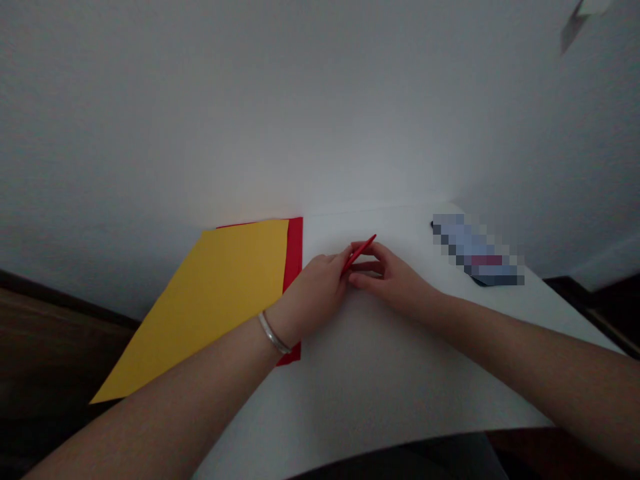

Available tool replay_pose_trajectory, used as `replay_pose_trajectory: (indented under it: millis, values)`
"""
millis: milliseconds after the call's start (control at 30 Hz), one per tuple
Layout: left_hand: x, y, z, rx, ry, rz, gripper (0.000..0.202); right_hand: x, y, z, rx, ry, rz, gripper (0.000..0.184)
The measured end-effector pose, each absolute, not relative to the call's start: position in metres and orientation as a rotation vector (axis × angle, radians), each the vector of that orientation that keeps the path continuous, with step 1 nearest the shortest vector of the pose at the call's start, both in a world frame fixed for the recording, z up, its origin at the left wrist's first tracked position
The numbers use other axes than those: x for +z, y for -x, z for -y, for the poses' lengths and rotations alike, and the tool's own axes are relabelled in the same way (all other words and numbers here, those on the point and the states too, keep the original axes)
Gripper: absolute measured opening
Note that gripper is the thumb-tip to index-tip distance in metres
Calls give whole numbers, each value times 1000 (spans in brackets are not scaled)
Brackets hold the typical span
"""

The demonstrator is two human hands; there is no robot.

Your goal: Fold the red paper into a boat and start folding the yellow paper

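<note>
A small folded piece of red paper, seen almost edge-on as a thin slanted strip, stands up between my hands over the white table. My left hand, with a silver bangle at the wrist, is closed on its lower left end. From the right, my right hand reaches in with curled fingers behind the strip and the thumb by its lower end. Part of the contact is hidden by the fingers. Beside my left hand lie a large yellow sheet and, under it, a red sheet.
The white table meets a pale wall at the back. A dark-edged flat object, blurred by pixels, lies at the right. The yellow sheet sticks out past the table's left side, near brown wooden furniture.
</note>
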State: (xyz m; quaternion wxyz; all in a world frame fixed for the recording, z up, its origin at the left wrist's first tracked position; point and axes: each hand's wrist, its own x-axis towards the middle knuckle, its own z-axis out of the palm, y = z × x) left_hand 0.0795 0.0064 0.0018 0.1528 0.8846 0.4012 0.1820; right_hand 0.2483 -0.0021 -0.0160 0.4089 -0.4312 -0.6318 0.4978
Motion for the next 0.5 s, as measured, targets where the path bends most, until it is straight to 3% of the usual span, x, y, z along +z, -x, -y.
replay_pose_trajectory:
  millis: [133, 500]
  values:
    - [-3, -81, -2, 531, -2585, -1182, 48, -18, -241, 6, 1177, 1131, 1548, 60]
    - [-4, -85, -3, 788, -2227, -979, 59, -12, -244, 7, 1135, 1021, 1456, 66]
